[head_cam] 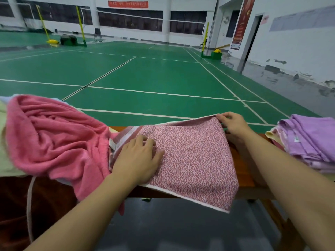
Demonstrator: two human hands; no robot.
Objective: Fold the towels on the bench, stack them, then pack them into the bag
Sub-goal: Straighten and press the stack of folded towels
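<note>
Beside the speckled towel, folded ones sit stacked right, crumpled ones wait left. Left hand presses flat, fingers relaxed; right hand pinches its far corner. No bag seen, so packing remains.

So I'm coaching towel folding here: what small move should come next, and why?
Probably carry the far corner pinched by the right hand across toward the left hand, halving the speckled pink-and-white towel. It lies flat on the wooden bench, its near edge overhanging, with the left hand pressing it down.
</note>
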